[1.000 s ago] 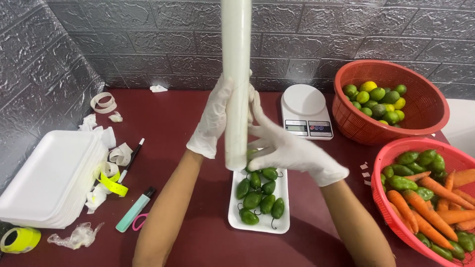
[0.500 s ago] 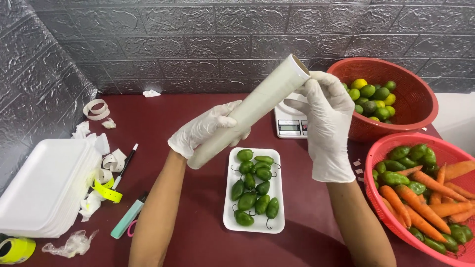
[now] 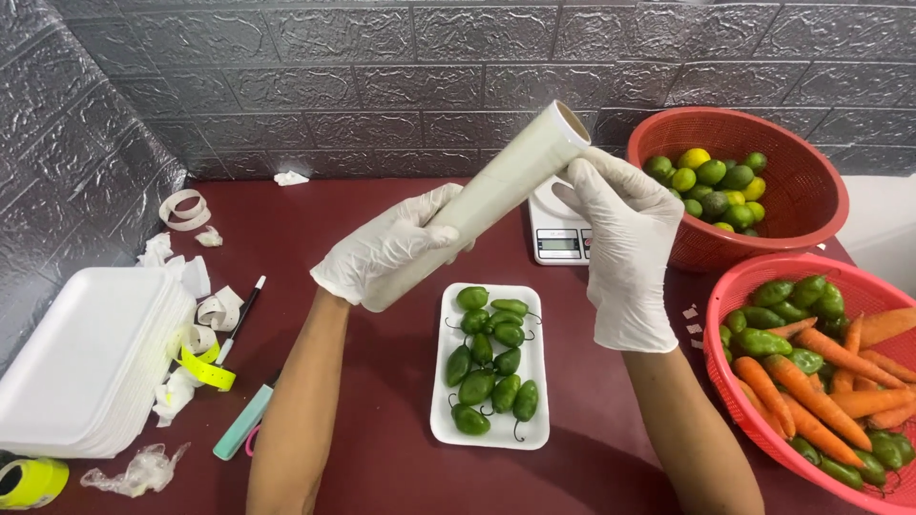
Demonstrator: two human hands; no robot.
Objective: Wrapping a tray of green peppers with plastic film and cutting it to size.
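Tilted further since half a second ago, the long white roll of cling film now slants above the white foam tray of green peppers at the worktop's middle. Left hand is wrapped around its lower end; right hand pinches near the top end. Keeping the lower grip firm should steady the roll.

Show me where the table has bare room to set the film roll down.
Bare maroon table lies behind the white tray of green peppers, between the tape scraps and the scale. Another strip runs between the tray and the carrot basket. Crowded: left edge, with foam trays, labels and pen.
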